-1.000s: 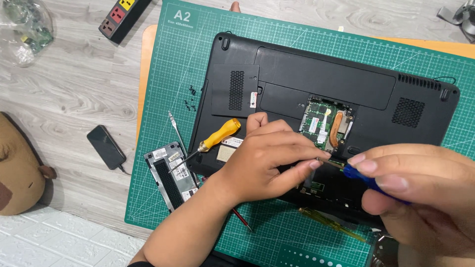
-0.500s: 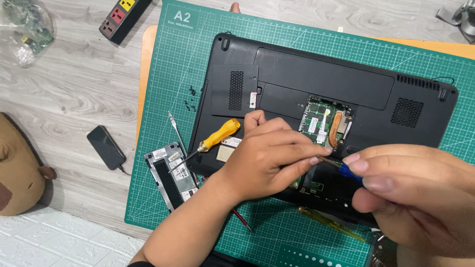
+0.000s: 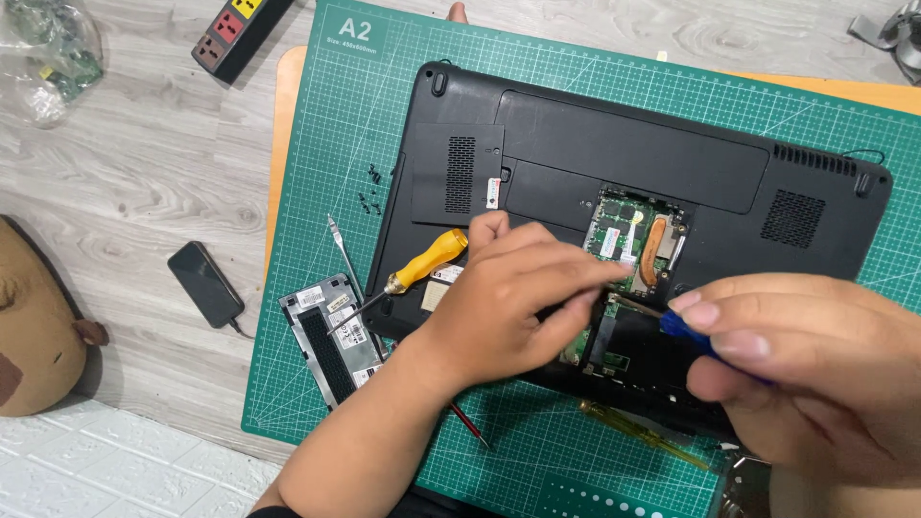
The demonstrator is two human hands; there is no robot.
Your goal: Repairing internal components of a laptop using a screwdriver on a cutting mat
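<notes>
Upturned black laptop (image 3: 633, 163) on green cutting mat (image 3: 317, 144) — white label beside its vent; right hand (image 3: 815, 374) grips blue screwdriver (image 3: 683, 324), left hand (image 3: 518, 297) pinches inside the bay; grey wood floor (image 3: 144, 173).

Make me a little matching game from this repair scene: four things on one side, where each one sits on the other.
Things:
1. yellow-handled screwdriver
2. phone
3. power strip
4. blue-handled tool

Places:
A. top of the picture, on the wooden floor
B. in the right hand
C. lying on the laptop's left edge
D. on the floor left of the green mat

Pairs: 1-C, 2-D, 3-A, 4-B
</notes>
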